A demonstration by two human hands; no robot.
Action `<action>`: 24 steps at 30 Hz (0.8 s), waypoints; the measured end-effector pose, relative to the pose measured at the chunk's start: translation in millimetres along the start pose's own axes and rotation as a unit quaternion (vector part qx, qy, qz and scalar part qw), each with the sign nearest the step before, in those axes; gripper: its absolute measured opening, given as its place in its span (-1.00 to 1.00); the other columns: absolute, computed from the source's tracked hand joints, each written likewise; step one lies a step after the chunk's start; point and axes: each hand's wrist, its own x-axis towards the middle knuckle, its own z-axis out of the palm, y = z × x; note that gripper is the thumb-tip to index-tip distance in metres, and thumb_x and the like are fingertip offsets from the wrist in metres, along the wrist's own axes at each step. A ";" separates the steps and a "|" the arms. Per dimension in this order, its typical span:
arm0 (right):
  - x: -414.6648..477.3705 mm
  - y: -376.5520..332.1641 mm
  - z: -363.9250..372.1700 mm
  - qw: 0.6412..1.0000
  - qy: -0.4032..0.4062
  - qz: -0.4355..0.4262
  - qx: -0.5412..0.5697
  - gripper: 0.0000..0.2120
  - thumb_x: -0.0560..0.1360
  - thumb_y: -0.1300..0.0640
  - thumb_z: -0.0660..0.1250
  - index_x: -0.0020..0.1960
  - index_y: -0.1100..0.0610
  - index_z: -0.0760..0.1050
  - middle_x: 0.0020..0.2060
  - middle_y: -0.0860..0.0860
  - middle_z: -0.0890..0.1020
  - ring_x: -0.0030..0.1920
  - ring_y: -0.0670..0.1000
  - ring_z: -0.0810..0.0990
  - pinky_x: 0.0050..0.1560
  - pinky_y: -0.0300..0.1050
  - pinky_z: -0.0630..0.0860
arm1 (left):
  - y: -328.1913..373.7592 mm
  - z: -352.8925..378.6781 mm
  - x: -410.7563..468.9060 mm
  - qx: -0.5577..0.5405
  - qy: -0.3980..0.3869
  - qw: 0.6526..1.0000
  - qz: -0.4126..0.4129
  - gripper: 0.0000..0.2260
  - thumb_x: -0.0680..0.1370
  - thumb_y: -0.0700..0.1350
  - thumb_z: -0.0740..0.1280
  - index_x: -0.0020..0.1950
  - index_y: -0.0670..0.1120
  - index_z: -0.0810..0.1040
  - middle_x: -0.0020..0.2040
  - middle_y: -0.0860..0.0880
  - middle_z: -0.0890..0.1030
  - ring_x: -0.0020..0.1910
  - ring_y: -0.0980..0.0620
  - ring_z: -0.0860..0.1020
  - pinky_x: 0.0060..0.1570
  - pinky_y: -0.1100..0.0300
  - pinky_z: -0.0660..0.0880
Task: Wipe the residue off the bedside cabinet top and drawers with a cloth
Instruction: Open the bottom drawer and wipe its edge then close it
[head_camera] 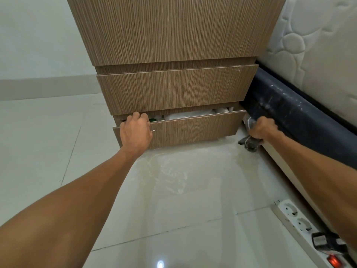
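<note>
The wood-grain bedside cabinet point(173, 29) stands ahead, seen from above and in front. Its upper drawer point(173, 88) is pushed in; the bottom drawer point(193, 128) is pulled out a little, with white items and something green showing inside. My left hand point(135, 130) grips the top edge of the bottom drawer's front at its left end. My right hand point(263, 129) is closed around a dark grey cloth point(249, 142), which hangs from the fist just right of the drawer, near the floor. White specks mark the upper drawer's right corner.
A dark blue bed base point(301, 117) smeared with white residue runs along the right, with a white quilted mattress point(318, 51) above it. A white power strip point(303, 227) with a lit red switch lies on the tiled floor point(173, 200) at lower right. Whitish smears cover the floor before the cabinet.
</note>
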 end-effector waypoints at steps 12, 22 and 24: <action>-30.3 -18.6 36.5 0.892 0.103 0.122 0.424 -0.52 0.50 0.16 0.42 0.34 0.08 0.32 0.18 0.13 0.49 0.02 0.14 0.61 -0.03 0.13 0.64 | -9.7 -17.2 12.1 -0.047 -0.081 0.995 0.018 -0.85 0.58 -0.15 0.26 0.04 -0.11 0.62 0.01 -0.11 0.60 -0.05 -0.14 0.55 -0.10 -0.03 0.48; -73.4 -100.5 91.7 0.796 0.134 0.069 0.586 -0.52 0.54 0.33 0.31 0.38 0.14 0.21 0.32 0.14 0.41 0.13 -0.01 0.51 0.05 -0.21 0.52 | -30.6 -37.4 33.7 -0.138 -0.215 0.966 0.039 -0.74 0.54 -0.22 0.25 0.06 -0.02 0.69 0.08 0.03 0.68 0.09 -0.01 0.60 0.15 0.00 0.54; -92.2 -117.8 105.7 0.810 0.148 0.042 0.566 -0.55 0.54 0.35 0.29 0.36 0.18 0.21 0.32 0.17 0.37 0.11 -0.03 0.45 0.05 -0.30 0.42 | -29.9 -43.2 37.0 -0.145 -0.244 0.958 0.046 -0.73 0.54 -0.26 0.23 0.10 -0.06 0.68 0.12 0.00 0.67 0.14 0.01 0.58 0.22 0.01 0.50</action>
